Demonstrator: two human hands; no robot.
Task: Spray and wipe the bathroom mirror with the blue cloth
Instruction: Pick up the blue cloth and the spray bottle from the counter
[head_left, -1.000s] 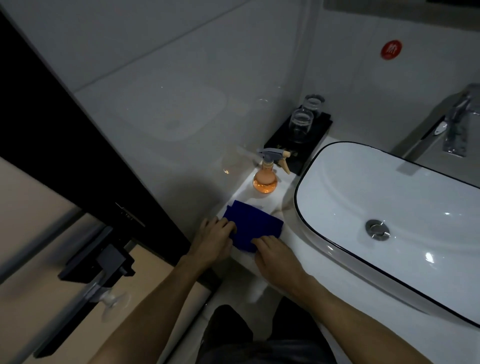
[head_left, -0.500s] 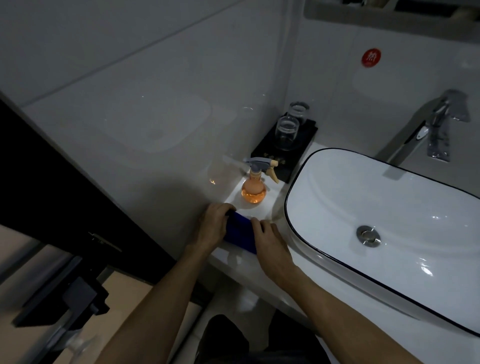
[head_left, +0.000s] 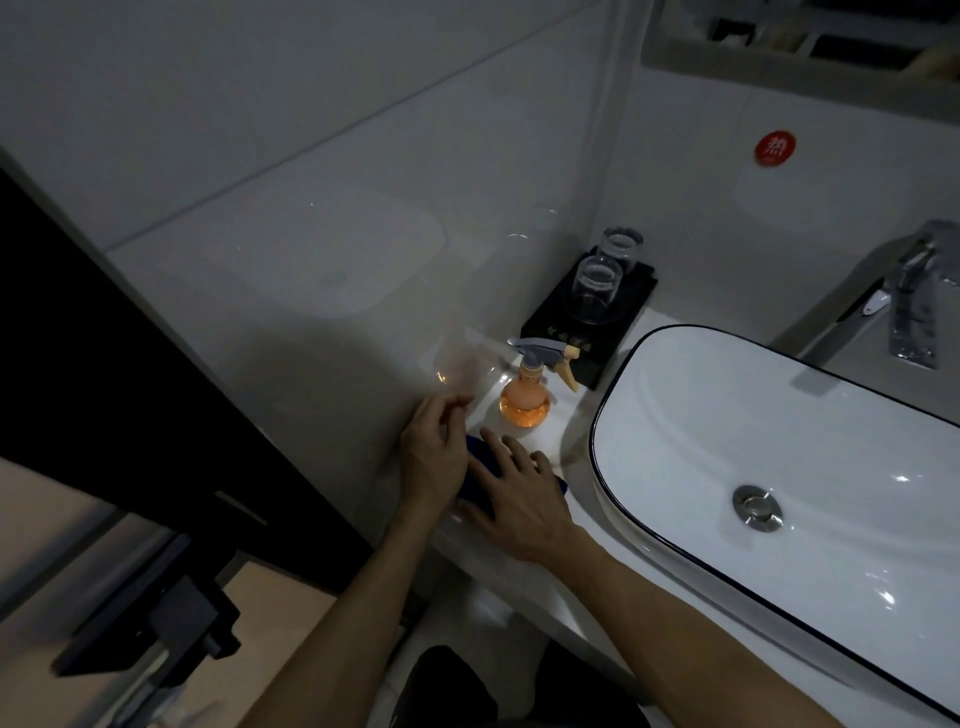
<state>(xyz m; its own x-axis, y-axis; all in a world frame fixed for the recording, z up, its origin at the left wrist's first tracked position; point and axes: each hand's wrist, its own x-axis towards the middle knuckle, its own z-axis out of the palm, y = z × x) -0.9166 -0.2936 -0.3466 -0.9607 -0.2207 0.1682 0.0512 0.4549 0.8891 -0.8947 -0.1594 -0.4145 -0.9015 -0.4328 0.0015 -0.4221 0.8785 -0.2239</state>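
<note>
- The blue cloth (head_left: 475, 475) lies on the white tabletop (head_left: 524, 551) near its front left corner, mostly covered by the two hands; only a dark blue strip shows between them, and a small edge by the right fingertips.
- The right hand (head_left: 522, 501) lies flat on the cloth, fingers spread and fairly straight, pressing down rather than gripping.
- The left hand (head_left: 434, 452) sits at the cloth's left edge beside the wall, fingers loosely bent and raised toward the spray bottle; it grips nothing that I can see.
- The spray bottle (head_left: 527, 392), filled with orange liquid and topped by a grey trigger head, stands upright just behind the hands, untouched.
- Behind it, a black tray (head_left: 631, 306) carries two clear glasses (head_left: 595, 286).
- To the right are the white basin (head_left: 779, 441) and a chrome faucet (head_left: 909, 306).
</note>
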